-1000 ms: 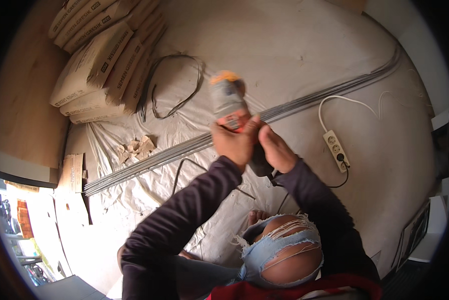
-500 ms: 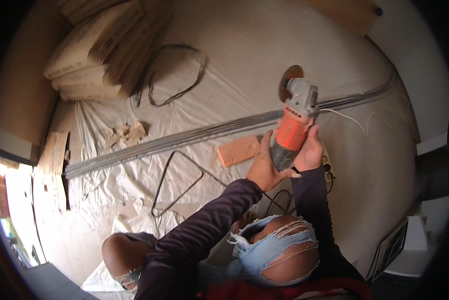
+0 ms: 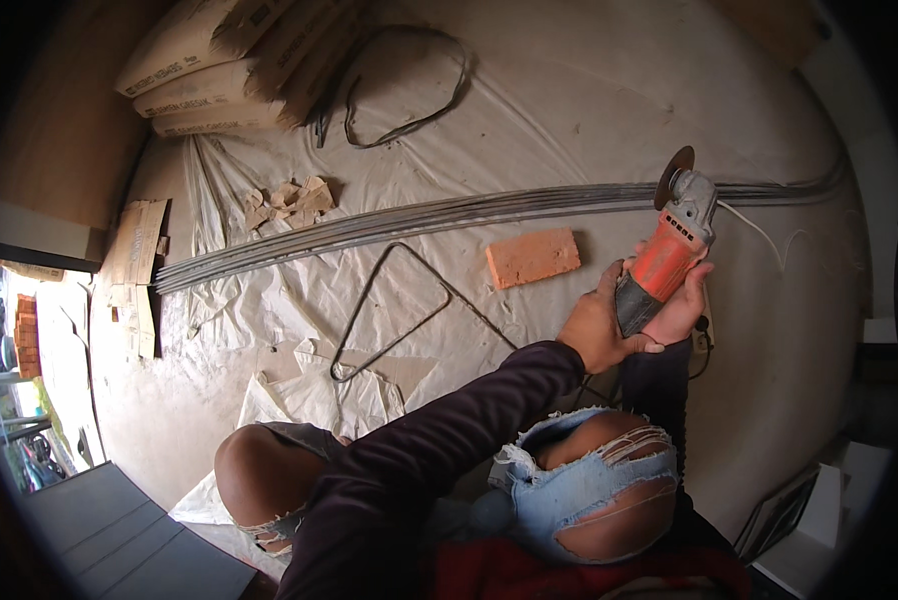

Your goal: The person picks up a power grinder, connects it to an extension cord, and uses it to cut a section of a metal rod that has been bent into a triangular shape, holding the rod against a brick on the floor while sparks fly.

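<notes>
An orange-red and grey angle grinder point(image 3: 661, 262) is held in both hands above the floor, its disc point(image 3: 675, 177) pointing away from me. My left hand point(image 3: 599, 325) wraps the dark rear of the body from the left, thumb across it. From the right and underneath, my right hand point(image 3: 681, 308) cups the same body; some of its fingers are hidden. An orange brick point(image 3: 532, 259) lies on the floor just left of the grinder. Beyond it, a bundle of long thin metal rods point(image 3: 419, 218) runs across the floor and passes behind the grinder's head.
A bent rod frame point(image 3: 374, 305) lies on crumpled plastic sheeting point(image 3: 234, 320) left of my arms. Stacked paper sacks point(image 3: 204, 85) and a coiled dark strip point(image 3: 459, 90) are at the far left. A white cable point(image 3: 759, 228) and a socket strip point(image 3: 703, 345) are to the right.
The view has shifted, so the brick, rods and sacks sit higher and farther right in the picture. The grinder appears farther right of the brick, still in both hands.
</notes>
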`<control>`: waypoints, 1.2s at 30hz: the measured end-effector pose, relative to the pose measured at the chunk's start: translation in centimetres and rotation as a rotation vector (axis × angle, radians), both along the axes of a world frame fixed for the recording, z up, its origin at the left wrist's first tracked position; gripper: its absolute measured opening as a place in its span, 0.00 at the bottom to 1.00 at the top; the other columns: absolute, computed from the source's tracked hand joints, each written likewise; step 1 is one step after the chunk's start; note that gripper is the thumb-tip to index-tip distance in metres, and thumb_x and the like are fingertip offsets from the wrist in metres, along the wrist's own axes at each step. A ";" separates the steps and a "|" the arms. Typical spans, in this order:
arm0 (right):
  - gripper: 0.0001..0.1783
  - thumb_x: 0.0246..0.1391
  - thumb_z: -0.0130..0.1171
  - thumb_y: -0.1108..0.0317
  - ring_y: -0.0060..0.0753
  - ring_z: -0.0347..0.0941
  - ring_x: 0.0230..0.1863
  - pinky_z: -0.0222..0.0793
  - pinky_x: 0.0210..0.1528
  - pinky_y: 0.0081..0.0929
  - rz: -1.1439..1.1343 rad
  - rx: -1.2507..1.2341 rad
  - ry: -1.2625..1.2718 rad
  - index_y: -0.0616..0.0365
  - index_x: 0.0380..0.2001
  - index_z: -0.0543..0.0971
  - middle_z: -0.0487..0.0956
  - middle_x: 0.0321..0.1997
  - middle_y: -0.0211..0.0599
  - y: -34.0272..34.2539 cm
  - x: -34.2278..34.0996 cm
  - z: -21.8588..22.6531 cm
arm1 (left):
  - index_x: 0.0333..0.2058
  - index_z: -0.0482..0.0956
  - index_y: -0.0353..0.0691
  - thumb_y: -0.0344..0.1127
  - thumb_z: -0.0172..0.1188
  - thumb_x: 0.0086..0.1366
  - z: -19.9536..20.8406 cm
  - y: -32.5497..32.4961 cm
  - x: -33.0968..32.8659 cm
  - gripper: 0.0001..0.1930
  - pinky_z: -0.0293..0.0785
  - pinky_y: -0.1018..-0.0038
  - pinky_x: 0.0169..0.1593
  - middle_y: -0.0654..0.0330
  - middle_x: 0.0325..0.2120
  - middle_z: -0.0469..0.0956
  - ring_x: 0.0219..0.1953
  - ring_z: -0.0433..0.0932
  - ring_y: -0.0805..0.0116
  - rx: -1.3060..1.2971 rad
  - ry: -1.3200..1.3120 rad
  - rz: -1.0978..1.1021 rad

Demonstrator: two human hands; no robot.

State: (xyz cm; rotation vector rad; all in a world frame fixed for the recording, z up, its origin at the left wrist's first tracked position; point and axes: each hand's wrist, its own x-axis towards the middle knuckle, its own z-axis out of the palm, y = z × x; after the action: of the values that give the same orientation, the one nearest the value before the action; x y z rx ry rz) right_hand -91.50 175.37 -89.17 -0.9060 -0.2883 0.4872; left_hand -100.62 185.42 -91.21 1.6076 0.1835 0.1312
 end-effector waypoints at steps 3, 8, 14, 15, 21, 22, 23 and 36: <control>0.39 0.59 0.36 0.34 0.41 0.74 0.40 0.72 0.43 0.38 -0.050 0.006 0.101 0.58 0.58 0.62 0.73 0.46 0.46 -0.3 0.4 -1.0 | 0.60 0.51 0.28 0.48 0.79 0.36 -0.5 -0.4 0.2 0.59 0.73 0.65 0.48 0.36 0.38 0.76 0.45 0.77 0.43 0.003 -0.007 0.006; 0.39 0.58 0.38 0.33 0.40 0.74 0.39 0.73 0.43 0.38 -0.110 -0.053 0.194 0.57 0.57 0.63 0.73 0.45 0.45 0.0 0.7 -1.5 | 0.60 0.50 0.25 0.49 0.79 0.36 -0.7 -0.3 0.3 0.60 0.73 0.63 0.48 0.33 0.38 0.75 0.45 0.76 0.42 0.046 0.064 0.014; 0.39 0.50 0.59 0.41 0.35 0.71 0.46 0.72 0.47 0.36 -0.071 -0.335 0.097 0.63 0.53 0.65 0.72 0.45 0.40 -0.3 1.5 -2.3 | 0.60 0.51 0.24 0.52 0.75 0.40 -1.8 -0.8 0.6 0.57 0.72 0.60 0.49 0.31 0.36 0.74 0.43 0.75 0.36 0.193 0.089 0.090; 0.39 0.48 0.63 0.43 0.35 0.71 0.45 0.72 0.47 0.36 -0.087 -0.420 0.044 0.63 0.53 0.65 0.72 0.44 0.40 -0.3 1.7 -2.7 | 0.60 0.51 0.24 0.53 0.73 0.43 -1.9 -0.9 0.5 0.55 0.72 0.60 0.48 0.32 0.36 0.75 0.43 0.75 0.35 0.214 0.049 0.089; 0.33 0.41 0.63 0.69 0.43 0.73 0.45 0.73 0.47 0.40 -0.001 -0.423 0.295 0.63 0.53 0.65 0.72 0.45 0.44 -1.7 3.4 -2.9 | 0.49 0.71 0.32 0.44 0.61 0.60 -5.0 4.9 -2.2 0.25 0.75 0.64 0.39 0.45 0.32 0.79 0.34 0.80 0.50 0.318 0.122 0.235; 0.33 0.41 0.63 0.69 0.43 0.73 0.44 0.73 0.47 0.42 -0.003 -0.361 0.355 0.63 0.53 0.65 0.73 0.45 0.44 -1.9 3.5 -3.2 | 0.43 0.73 0.34 0.41 0.62 0.58 -7.5 7.8 -3.8 0.19 0.73 0.63 0.40 0.47 0.32 0.78 0.35 0.78 0.50 0.528 0.161 0.436; 0.34 0.41 0.63 0.68 0.43 0.74 0.43 0.73 0.47 0.43 -0.010 -0.303 0.413 0.62 0.53 0.65 0.73 0.45 0.44 -2.2 3.6 -3.5 | 0.38 0.76 0.37 0.38 0.62 0.56 -10.1 10.7 -5.3 0.14 0.72 0.62 0.41 0.48 0.31 0.77 0.37 0.77 0.50 0.709 0.231 0.643; 0.31 0.41 0.60 0.67 0.39 0.76 0.39 0.76 0.42 0.37 0.130 -0.251 0.352 0.57 0.53 0.67 0.74 0.43 0.40 -6.9 3.7 -4.9 | 0.38 0.75 0.37 0.47 0.49 0.66 -15.5 21.4 -15.6 0.17 0.72 0.58 0.45 0.46 0.35 0.77 0.41 0.76 0.44 0.920 0.885 0.463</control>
State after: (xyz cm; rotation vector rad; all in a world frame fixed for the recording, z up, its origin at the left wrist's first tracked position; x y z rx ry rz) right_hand -87.77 168.48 -94.09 -1.0283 0.0376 0.8044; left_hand -116.25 206.86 -106.75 2.4200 1.3377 -0.1868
